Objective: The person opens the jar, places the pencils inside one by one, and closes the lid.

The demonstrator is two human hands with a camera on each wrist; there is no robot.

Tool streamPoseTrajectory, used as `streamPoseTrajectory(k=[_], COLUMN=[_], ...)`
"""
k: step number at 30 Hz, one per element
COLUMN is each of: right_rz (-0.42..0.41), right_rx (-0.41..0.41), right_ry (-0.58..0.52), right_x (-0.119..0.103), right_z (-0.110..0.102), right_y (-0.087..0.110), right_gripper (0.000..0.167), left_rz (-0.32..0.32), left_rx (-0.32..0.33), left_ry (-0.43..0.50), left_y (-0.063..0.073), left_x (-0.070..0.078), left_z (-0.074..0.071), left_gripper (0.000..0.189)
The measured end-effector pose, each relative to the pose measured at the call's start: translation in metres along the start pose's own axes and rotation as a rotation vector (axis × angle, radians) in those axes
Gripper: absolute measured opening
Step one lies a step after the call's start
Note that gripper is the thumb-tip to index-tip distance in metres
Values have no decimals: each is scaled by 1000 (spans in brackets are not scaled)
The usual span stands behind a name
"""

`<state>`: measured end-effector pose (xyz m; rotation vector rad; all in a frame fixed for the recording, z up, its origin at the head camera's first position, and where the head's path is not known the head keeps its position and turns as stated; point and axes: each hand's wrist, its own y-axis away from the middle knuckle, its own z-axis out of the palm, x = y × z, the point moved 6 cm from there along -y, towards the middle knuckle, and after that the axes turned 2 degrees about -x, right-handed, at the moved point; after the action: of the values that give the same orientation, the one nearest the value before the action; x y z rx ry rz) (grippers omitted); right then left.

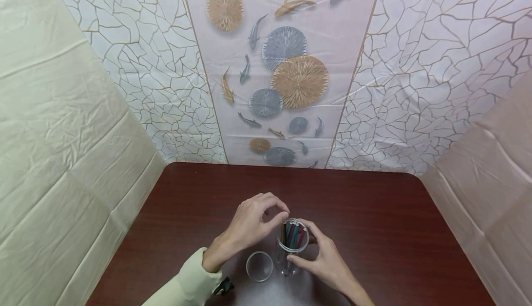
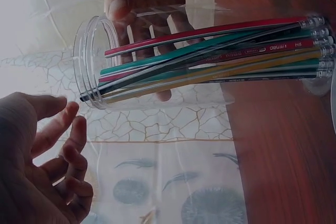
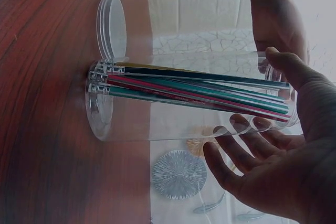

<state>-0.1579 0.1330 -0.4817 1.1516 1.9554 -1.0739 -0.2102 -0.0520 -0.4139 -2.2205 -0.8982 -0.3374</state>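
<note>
A clear plastic jar (image 1: pixel 282 262) stands upright on the table, its mouth uncovered. Inside are several pencils (image 2: pixel 210 56) in red, green, black and yellow, with their silver ferrules at the bottom. My right hand (image 1: pixel 326 257) grips the jar near its rim, thumb on the near side and fingers round the far side. Beside the mouth hovers my left hand (image 1: pixel 253 218), its thumb and fingers loosely bent and nothing between them. In the left wrist view, its fingertips (image 2: pixel 71 107) are close to a black pencil's end; whether they touch it I cannot tell.
A round clear lid (image 1: pixel 259 266) lies on the table just left of the jar. The dark red wooden table (image 1: pixel 199 195) runs back to a patterned cloth wall (image 1: pixel 282 125), with pale cloth on both sides. Something small and black (image 1: pixel 224 286) shows by the left sleeve.
</note>
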Motion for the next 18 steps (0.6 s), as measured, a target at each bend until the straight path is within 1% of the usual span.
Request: streamPoseTrajectory(k=[2,7,13,18], right_rz=[-6,-14,-22,-48], right_rx=[1,-2,-7,0], right_ry=[-3,9,18,12], right_x=[0,1,1,-1], right_z=[0,1,2,1], right_y=[0,0,-1,-1], right_gripper=[75,76,79,75], left_rz=[11,5,10,-29], left_rx=[-17,-76,-100,-131], left_ry=[-9,-23,26,69], left_y=[1,4,5,3], left_x=[1,-1,-3,-5], left_z=[0,4,7,9], left_gripper=[5,7,11,12])
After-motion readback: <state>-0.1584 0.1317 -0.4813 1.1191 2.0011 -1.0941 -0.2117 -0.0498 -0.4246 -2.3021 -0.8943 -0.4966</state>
